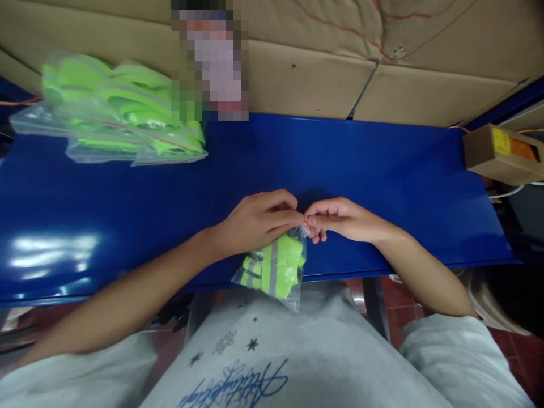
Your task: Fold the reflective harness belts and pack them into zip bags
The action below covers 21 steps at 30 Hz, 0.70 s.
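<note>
Centrally, held bag, piled bags left, carton right, cardboard beyond

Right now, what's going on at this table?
A person handles a small clear bag of gray-striped green material at the near edge of the blue table. The left hand covers part of its top, grip partly hidden; the right hand pinches its upper corner. More bagged green material lies far left, a cardboard box at right.
</note>
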### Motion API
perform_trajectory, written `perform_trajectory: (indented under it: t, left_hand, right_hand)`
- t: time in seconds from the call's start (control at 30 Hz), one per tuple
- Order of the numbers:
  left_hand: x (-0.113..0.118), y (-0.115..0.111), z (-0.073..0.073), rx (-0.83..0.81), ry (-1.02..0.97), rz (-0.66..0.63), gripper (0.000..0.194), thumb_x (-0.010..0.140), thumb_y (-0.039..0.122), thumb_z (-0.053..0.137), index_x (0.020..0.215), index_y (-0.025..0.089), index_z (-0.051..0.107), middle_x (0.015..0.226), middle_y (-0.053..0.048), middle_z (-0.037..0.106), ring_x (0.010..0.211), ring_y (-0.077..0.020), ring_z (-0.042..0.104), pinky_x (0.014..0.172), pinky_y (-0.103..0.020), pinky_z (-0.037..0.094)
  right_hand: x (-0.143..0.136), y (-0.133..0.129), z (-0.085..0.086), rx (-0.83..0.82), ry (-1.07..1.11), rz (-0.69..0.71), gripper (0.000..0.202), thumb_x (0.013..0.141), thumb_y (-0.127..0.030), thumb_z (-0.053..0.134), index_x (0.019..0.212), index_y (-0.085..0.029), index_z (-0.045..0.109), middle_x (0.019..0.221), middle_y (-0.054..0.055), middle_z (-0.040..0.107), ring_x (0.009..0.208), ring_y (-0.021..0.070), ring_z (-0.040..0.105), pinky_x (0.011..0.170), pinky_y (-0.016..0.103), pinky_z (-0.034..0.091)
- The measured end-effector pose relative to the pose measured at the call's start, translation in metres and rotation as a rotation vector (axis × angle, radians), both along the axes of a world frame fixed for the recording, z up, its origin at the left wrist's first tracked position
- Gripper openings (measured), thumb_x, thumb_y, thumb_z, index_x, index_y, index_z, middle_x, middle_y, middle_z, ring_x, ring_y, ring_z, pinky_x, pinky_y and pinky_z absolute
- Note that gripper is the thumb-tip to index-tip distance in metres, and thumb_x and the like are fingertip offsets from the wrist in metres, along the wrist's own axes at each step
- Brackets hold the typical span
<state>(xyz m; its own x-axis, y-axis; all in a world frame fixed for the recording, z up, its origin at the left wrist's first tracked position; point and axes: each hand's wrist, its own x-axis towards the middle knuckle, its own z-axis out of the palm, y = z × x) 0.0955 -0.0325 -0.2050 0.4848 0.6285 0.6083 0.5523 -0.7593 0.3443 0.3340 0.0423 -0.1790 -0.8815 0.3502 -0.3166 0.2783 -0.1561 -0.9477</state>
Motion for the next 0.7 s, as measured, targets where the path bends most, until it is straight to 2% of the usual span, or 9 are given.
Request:
perform_trajectory:
  t: [0.07,0.13,0.23,0.3,0.43,0.57,0.63,0.7]
  left_hand:
    - [-0.001,0.001,0.001,0.021,0.020,0.008,0.009,0.101,0.022,0.063,0.101,0.022,0.072,0.100,-0.004,0.070,0.081,-0.0099,0.064,0.070,-0.021,0.050]
    - [-0.002,0.002,0.002,0.054,0.057,0.016,0.009,0.102,0.024,0.063,0.103,0.021,0.071,0.104,-0.005,0.072,0.087,-0.0127,0.066,0.076,-0.026,0.051]
    - [-0.003,0.002,0.002,0.061,0.107,0.034,0.008,0.103,0.026,0.062,0.107,0.020,0.066,0.109,-0.006,0.075,0.098,-0.0172,0.069,0.089,-0.035,0.048]
    - [-0.003,0.002,0.001,0.036,0.112,0.047,0.008,0.104,0.026,0.061,0.108,0.020,0.063,0.108,-0.005,0.076,0.106,-0.0187,0.070,0.099,-0.040,0.043]
    - [-0.002,0.002,0.000,0.004,0.092,0.072,0.007,0.105,0.026,0.060,0.109,0.020,0.059,0.106,-0.004,0.077,0.106,-0.0177,0.073,0.108,-0.043,0.038]
    - [-0.002,0.002,0.000,-0.012,0.094,0.109,0.007,0.105,0.027,0.060,0.107,0.020,0.059,0.101,-0.002,0.077,0.096,-0.0164,0.073,0.108,-0.042,0.039]
    - [-0.003,0.003,0.000,-0.037,0.104,0.095,0.008,0.106,0.028,0.058,0.107,0.021,0.061,0.102,-0.001,0.077,0.095,-0.0159,0.072,0.107,-0.041,0.039]
    - [-0.004,0.003,0.001,-0.053,0.112,0.071,0.011,0.106,0.031,0.057,0.108,0.022,0.062,0.104,-0.002,0.077,0.096,-0.0158,0.071,0.106,-0.040,0.039]
  right_hand:
    - [0.001,-0.003,0.002,0.134,-0.016,-0.027,0.024,0.103,-0.037,0.059,0.099,-0.014,0.066,0.085,0.004,0.072,0.073,0.0115,0.069,0.064,0.023,0.054]
    - [0.001,-0.008,0.005,0.433,-0.024,-0.097,0.023,0.105,-0.035,0.056,0.100,-0.016,0.066,0.085,0.004,0.072,0.076,0.0130,0.069,0.070,0.026,0.054]
    - [0.002,-0.016,0.009,0.905,0.025,-0.161,0.020,0.107,-0.029,0.052,0.115,-0.018,0.067,0.108,0.008,0.073,0.097,0.0169,0.069,0.087,0.032,0.054]
    - [0.004,-0.018,0.009,1.041,0.077,-0.129,0.024,0.108,-0.029,0.053,0.127,-0.020,0.065,0.121,0.010,0.072,0.108,0.0189,0.069,0.094,0.035,0.055]
    - [0.008,-0.014,0.003,1.155,0.171,-0.090,0.031,0.105,-0.032,0.060,0.133,-0.022,0.067,0.122,0.009,0.074,0.111,0.0211,0.071,0.098,0.038,0.058]
    - [0.010,-0.010,0.000,1.200,0.212,-0.049,0.025,0.103,-0.032,0.064,0.124,-0.022,0.072,0.115,0.008,0.075,0.102,0.0195,0.072,0.091,0.036,0.058]
    - [0.009,-0.009,0.002,1.155,0.182,-0.027,0.019,0.103,-0.032,0.063,0.117,-0.022,0.072,0.111,0.007,0.073,0.098,0.0182,0.070,0.088,0.034,0.056]
    - [0.008,-0.008,0.003,1.043,0.156,-0.009,0.016,0.101,-0.032,0.064,0.112,-0.022,0.071,0.107,0.007,0.070,0.093,0.0163,0.067,0.083,0.032,0.054]
